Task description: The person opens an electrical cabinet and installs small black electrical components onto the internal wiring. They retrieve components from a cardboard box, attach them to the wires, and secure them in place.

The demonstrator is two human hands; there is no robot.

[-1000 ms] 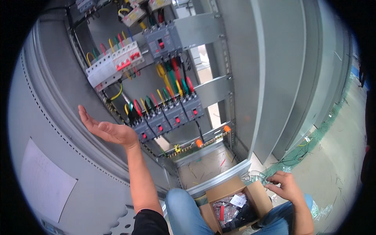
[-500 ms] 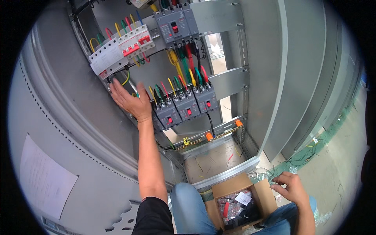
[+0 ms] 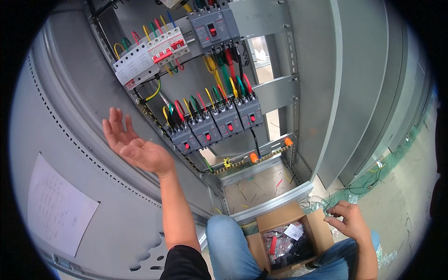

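My left hand is raised in the air in front of the cabinet's left side, palm turned up and fingers spread, with nothing in it. Nearest to it are the row of dark grey circuit breakers with red switches and coloured wires on top. Above the row sits a white surge protector block beside small white breakers with red levers. At the lower right, my right hand hangs over my knee beside the cardboard box. Its fingers are loosely bent, thumb apart from them, and it appears to hold nothing.
A larger grey breaker is mounted higher up. Below runs a terminal bar with orange insulators. Wire scraps lie on the cabinet floor. Bags with a red item fill the box between my legs. A paper sheet hangs on the left panel.
My left hand has moved away from below the surge protector, down and left, and turned palm up. The leftmost breaker it covered now shows. My right hand has barely moved.
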